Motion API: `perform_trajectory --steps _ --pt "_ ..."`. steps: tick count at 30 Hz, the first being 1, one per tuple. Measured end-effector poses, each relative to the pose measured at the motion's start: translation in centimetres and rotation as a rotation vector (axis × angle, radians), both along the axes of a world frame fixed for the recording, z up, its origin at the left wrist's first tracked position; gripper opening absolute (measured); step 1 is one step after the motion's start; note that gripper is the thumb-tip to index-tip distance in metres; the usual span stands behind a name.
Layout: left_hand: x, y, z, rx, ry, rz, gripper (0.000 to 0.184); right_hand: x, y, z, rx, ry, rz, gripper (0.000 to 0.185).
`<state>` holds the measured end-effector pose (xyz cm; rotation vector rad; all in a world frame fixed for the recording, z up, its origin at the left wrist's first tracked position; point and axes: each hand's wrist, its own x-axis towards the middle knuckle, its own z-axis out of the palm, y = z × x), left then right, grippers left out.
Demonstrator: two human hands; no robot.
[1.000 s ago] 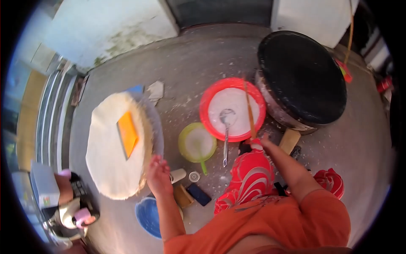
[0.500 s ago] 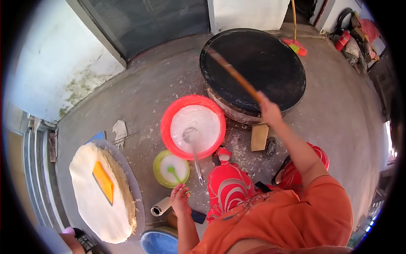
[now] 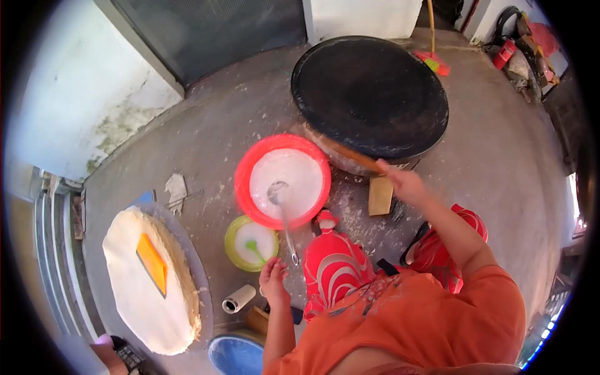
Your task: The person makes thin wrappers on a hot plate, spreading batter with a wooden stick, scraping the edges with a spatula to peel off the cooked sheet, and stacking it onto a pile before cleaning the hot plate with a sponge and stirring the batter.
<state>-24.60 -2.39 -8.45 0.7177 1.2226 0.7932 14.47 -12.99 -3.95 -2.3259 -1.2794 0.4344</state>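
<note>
My right hand is closed round one end of a wooden stick, which is blurred and slants left past the near edge of the round black griddle. My left hand hangs beside the small green bowl with its fingers loosely curled and partly apart. A green-handled utensil leans in that bowl's whitish liquid, its handle end near my left fingers. The red basin holds white batter, with a metal ladle resting in it, its handle over the rim.
At left, a stack of thin pale sheets on a grey round board carries an orange scraper. A white cylinder and a blue tub are near my left arm. A wooden block stands under the griddle; a broom stands behind.
My right hand has drawn the stick back from over the griddle to its near edge. My left hand has shifted slightly right while the green utensil stayed in the bowl.
</note>
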Motion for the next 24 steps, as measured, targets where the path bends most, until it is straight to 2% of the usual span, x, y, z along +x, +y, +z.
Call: perform_trajectory --steps 1,3,5,7,9,10,12,13,14,16,17,19,20,22,23,24 --pt "0.4 0.0 0.3 0.056 0.002 -0.022 0.025 -2.3 0.7 -0.1 0.100 0.074 0.167 0.044" --pt "1.3 -0.4 1.8 0.149 0.019 -0.017 0.025 -5.1 2.3 -4.2 0.191 0.358 0.090 0.041" --pt "2.0 -1.1 3.9 0.251 0.016 -0.041 0.024 -6.2 4.4 -9.8 0.161 0.445 0.011 0.044" --pt "1.7 -1.8 4.8 0.290 0.064 -0.113 0.025 -7.5 6.2 -12.4 0.133 0.538 -0.071 0.048" --pt "1.1 -2.5 5.0 0.341 0.128 -0.240 0.026 -8.6 7.2 -13.6 -0.057 0.961 -0.211 0.065" --pt "1.3 -2.9 5.5 0.341 0.137 -0.245 0.026 -9.0 7.2 -15.1 -0.055 0.971 -0.213 0.065" --pt "1.7 -3.9 6.7 0.459 0.215 -0.259 0.029 -10.4 6.8 -15.4 0.026 1.039 -0.037 0.078" --pt "1.5 -4.3 6.9 0.463 0.185 -0.301 0.036 -10.0 5.5 -15.2 -0.031 0.848 0.090 0.076" --pt "1.7 -4.5 7.1 0.447 0.189 -0.326 0.036 -9.6 4.6 -17.6 -0.036 0.860 0.063 0.076" --pt "2.4 -5.0 7.4 0.724 0.253 -0.301 0.044 -8.3 1.7 -24.7 -0.091 0.058 -0.178 0.067" --pt "2.4 -5.3 7.0 0.763 0.302 -0.318 0.052 -6.7 0.9 -23.3 -0.202 0.119 -0.377 0.057" --pt "3.5 -5.1 7.6 0.823 0.348 -0.334 0.054 -5.4 1.2 -15.3 -0.446 0.073 -0.836 0.068" --pt "4.1 -5.0 7.8 0.893 0.392 -0.325 0.057 -4.7 0.9 -15.7 -0.452 0.081 -0.841 0.068" --pt "4.3 -4.8 7.6 0.919 0.414 -0.324 0.058 -3.0 0.4 -16.7 -0.579 0.240 -1.056 0.088" --pt "4.7 -4.7 7.7 0.917 0.400 -0.307 0.059 -2.6 0.7 -16.7 -0.605 0.297 -1.041 0.100" --pt "5.1 -4.6 7.6 0.918 0.383 -0.284 0.059 -2.0 1.1 -17.2 -0.593 0.293 -1.033 0.100"
